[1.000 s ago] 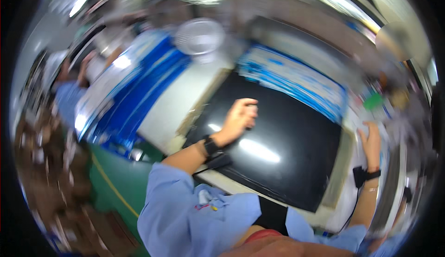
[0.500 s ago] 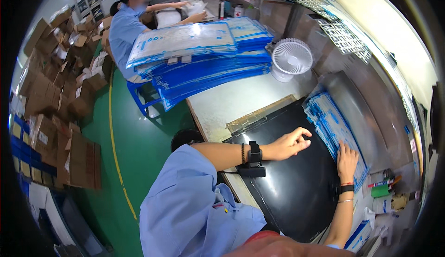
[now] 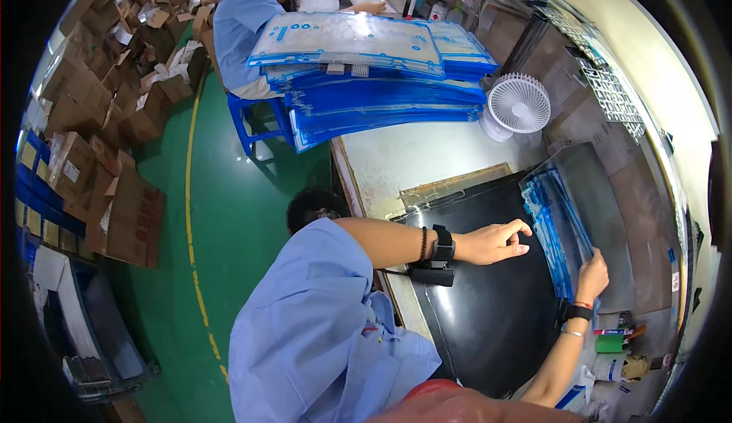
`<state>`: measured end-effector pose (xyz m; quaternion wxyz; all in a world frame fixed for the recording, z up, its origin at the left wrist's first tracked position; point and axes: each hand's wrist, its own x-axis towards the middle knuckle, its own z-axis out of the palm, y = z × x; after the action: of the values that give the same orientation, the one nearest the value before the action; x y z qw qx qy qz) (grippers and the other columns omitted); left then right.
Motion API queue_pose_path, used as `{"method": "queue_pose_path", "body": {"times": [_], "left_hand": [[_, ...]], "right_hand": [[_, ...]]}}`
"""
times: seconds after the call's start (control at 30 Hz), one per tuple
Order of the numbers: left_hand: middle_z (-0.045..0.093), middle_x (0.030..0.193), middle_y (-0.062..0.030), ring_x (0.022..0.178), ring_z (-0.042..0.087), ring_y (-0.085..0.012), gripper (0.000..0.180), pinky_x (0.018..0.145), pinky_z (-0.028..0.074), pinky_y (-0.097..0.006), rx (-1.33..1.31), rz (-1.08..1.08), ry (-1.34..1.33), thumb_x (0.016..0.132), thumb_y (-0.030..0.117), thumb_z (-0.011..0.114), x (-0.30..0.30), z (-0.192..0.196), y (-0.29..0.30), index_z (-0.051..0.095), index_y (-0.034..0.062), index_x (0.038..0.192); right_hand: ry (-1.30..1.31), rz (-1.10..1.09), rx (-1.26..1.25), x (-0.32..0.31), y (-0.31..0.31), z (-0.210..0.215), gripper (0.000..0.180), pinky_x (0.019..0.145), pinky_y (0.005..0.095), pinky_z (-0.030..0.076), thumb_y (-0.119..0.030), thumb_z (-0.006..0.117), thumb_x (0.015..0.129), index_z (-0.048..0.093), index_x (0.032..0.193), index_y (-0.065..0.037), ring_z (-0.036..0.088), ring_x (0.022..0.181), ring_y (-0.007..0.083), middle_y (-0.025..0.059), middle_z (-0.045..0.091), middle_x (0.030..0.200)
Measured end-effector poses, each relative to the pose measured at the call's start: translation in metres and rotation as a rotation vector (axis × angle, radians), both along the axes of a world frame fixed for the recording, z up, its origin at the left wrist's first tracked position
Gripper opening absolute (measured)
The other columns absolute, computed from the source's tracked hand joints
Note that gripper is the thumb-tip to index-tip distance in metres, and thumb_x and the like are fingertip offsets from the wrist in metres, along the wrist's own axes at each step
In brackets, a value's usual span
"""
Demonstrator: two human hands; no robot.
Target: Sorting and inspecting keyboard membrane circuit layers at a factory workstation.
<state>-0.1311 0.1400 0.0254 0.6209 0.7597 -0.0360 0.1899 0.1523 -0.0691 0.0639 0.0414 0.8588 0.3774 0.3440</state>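
Note:
My right hand (image 3: 593, 277) is closed on the near edge of a thin blue-edged plastic sheet (image 3: 570, 211). The sheet's edge is tipped up from a pile of similar blue-and-clear sheets (image 3: 547, 232) at the right side of the black mat (image 3: 488, 324). Over that mat, my left hand (image 3: 494, 244) hovers with bent, parted fingers and nothing in them. Its fingertips are near the pile's left edge but apart from it. A black strap with a small box (image 3: 433, 274) is on my left wrist.
Beyond the mat stand a tall stack of blue-edged panels (image 3: 358, 42) and a white fan (image 3: 518, 107). A co-worker in a blue shirt (image 3: 244, 23) sits at the far bench. Markers and a green item (image 3: 608, 343) lie at the right. Cardboard boxes (image 3: 126, 217) crowd the left floor.
My right hand, flat on the pile before, has closed on a sheet's edge and tilted it up to the right. My left hand stays over the mat. The whole view has shifted.

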Motion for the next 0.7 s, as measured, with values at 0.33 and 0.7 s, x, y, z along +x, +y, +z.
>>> {"method": "queue_pose_path", "body": {"times": [0.33, 0.7], "left_hand": [[0.041, 0.125, -0.0153, 0.116, 0.043, -0.025, 0.088, 0.097, 0.038, -0.039, 0.029, 0.521, -0.357, 0.078, 0.033, 0.077, 0.003, 0.006, 0.019, 0.025, 0.0033, 0.141], [0.055, 0.108, -0.0053, 0.094, 0.055, -0.0086, 0.063, 0.082, 0.047, -0.024, -0.265, 0.211, -0.267, 0.078, 0.004, 0.075, -0.002, 0.007, 0.012, 0.042, 0.0074, 0.132]], "right_hand": [[0.674, 0.331, 0.173, -0.119, -0.062, 0.148, 0.034, 0.071, 0.032, 0.051, -0.001, 0.068, 0.076, 0.058, 0.108, 0.004, 0.07, 0.075, 0.0243, 0.0162, 0.07, 0.08], [0.732, 0.35, 0.006, -0.18, -0.076, 0.095, 0.039, 0.055, 0.0345, 0.046, -0.017, 0.083, 0.062, 0.056, 0.088, -0.004, 0.066, 0.066, 0.0295, 0.0112, 0.064, 0.064]]}}
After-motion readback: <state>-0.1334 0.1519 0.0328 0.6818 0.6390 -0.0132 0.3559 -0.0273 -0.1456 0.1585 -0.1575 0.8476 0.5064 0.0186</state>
